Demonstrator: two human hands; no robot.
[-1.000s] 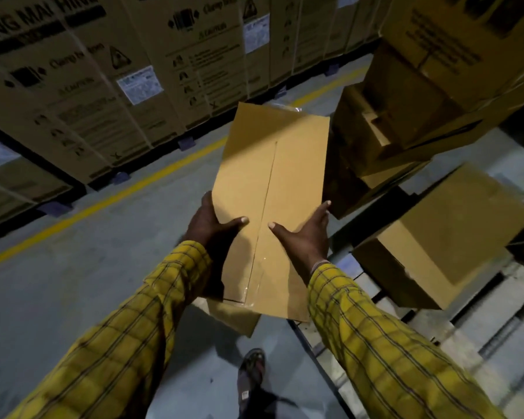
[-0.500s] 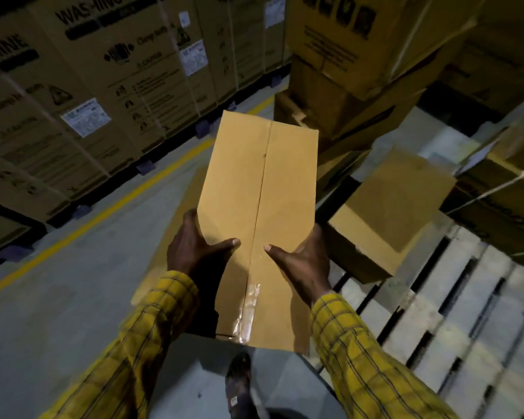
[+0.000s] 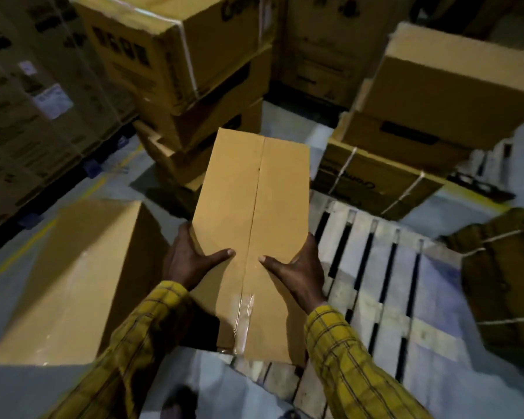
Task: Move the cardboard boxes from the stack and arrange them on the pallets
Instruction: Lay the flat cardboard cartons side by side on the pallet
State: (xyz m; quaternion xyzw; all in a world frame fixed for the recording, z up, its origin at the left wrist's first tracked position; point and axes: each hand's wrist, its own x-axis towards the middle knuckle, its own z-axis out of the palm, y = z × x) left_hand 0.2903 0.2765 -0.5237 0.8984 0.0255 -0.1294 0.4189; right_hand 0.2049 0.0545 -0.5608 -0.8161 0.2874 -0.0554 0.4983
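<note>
Head view, your left hand (image 3: 191,259) and right hand (image 3: 301,267) grip the sides of a plain tan cardboard box (image 3: 254,225), thumbs on its taped centre seam, held above the white wooden pallet (image 3: 384,267), beside another plain box (image 3: 73,282).
</note>
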